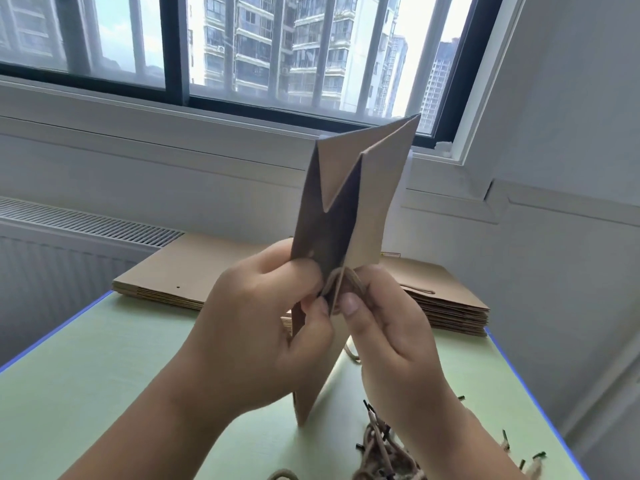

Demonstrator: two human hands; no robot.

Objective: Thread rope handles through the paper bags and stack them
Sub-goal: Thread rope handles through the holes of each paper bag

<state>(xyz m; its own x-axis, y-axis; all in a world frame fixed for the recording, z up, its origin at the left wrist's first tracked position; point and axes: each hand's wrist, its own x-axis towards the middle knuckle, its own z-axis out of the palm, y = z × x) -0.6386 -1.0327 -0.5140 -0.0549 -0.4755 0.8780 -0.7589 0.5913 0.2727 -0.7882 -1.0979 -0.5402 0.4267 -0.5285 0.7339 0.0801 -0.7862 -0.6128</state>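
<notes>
Ropes (377,452) with black tips lie in a loose pile on the near right part of the green table (104,375), partly under the right forearm. A few lie scattered toward the right edge.

Above them both hands hold one brown bag (374,188) on end over the middle of the table. It is tilted, its lower corner down at the tabletop and its folded, gusseted end pointing up toward the window. Whether the corner touches the table I cannot tell.

The left hand (256,323) pinches the near edge of the bag, thumb on the side facing the camera, fingers curled round behind. The right hand (391,323) is close against it. Its thumb and fingers pinch a rope (349,277) that loops at the bag's edge, and one strand trails down below the hands.

Behind the bag two stacks of flat bags lie at the far end of the table. The left stack (187,271) shows a punched hole in its top bag. The right stack (450,299) shows a rope handle lying on top.

Beyond the table a white radiator (86,220) runs along the wall. Above it is a dark-framed window (242,46), with tall apartment blocks outside.
</notes>
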